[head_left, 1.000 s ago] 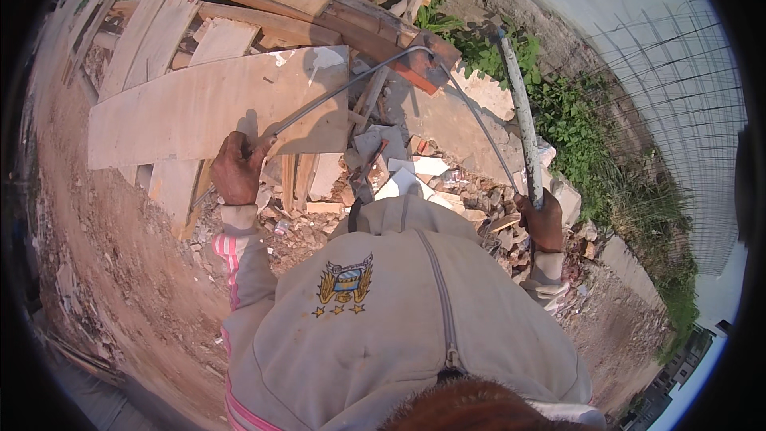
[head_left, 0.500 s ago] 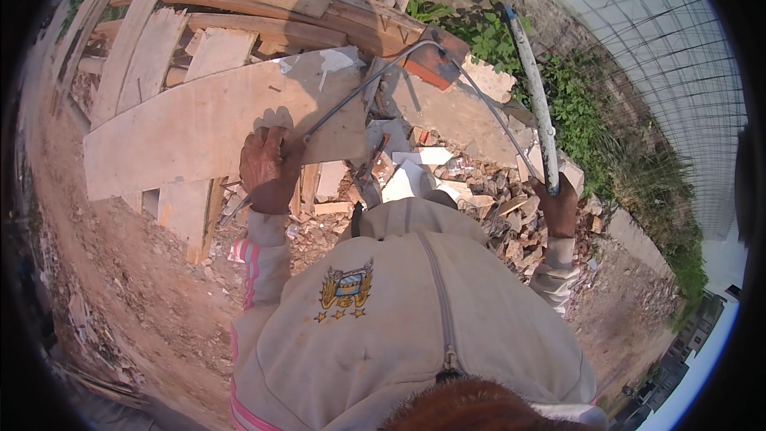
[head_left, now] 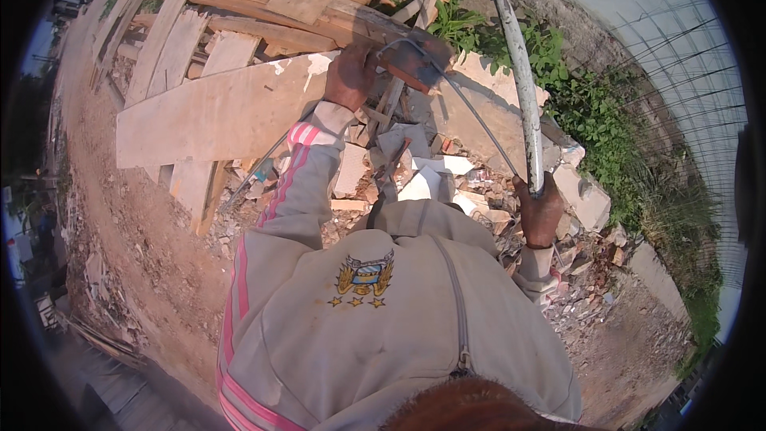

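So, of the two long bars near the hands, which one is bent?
The thin dark rod, with its bend beside the left hand. The other, a thicker, blue-tipped white pole in the right hand, looks nearly straight.

1. Light: bright, hard daylight; I read it as coming from behind the hands.
2. Shadow: one dark patch, on the beams (head_left: 364, 16) just beyond the left hand (head_left: 349, 76).
3. Glare: white fragments (head_left: 421, 183), left of the right hand (head_left: 540, 209), nearly blown out.
4. Distortion: wire mesh (head_left: 686, 80), far right of the right hand, bowed; black fisheye surround.
5. Softness: I find the left hand's fingers slightly blurred.
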### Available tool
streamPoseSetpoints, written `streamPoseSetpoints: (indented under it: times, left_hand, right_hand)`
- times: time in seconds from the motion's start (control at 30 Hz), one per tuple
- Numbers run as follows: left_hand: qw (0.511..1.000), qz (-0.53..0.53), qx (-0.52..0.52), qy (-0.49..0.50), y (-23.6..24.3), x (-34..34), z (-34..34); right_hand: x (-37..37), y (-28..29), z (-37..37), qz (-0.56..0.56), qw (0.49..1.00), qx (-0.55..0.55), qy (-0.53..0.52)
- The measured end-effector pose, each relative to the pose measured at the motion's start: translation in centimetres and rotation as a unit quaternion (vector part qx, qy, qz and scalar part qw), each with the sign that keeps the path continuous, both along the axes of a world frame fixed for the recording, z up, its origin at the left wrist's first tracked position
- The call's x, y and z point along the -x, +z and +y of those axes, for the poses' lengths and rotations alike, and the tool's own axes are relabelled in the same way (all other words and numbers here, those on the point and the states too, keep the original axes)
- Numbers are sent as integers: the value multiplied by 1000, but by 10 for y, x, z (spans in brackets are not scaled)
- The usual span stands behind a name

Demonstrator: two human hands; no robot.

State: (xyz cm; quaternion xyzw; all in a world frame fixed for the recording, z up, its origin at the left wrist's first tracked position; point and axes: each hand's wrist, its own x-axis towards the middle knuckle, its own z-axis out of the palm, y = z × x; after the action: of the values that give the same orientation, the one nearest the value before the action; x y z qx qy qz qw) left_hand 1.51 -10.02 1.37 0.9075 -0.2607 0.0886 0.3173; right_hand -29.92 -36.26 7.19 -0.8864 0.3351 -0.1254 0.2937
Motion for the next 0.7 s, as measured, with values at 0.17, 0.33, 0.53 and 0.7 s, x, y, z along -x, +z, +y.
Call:
streamPoseSetpoints:
  times: [0.17, 0.33, 0.53, 0.7]
  left_hand:
    - [998, 0, 64, -8, 7, 4, -13]
    - [999, 5, 13, 33, -3, 4, -9]
    - [995, -41, -57, 67, -4, 15, -14]
    - [995, -31, -68, 64, -5, 16, -16]
  right_hand:
    - [1, 10, -24, 17, 980, -198, 22]
    - [16, 48, -72, 80, 951, -295, 54]
    - [37, 36, -157, 13, 947, -267, 179]
    - [17, 8, -201, 107, 963, -49, 244]
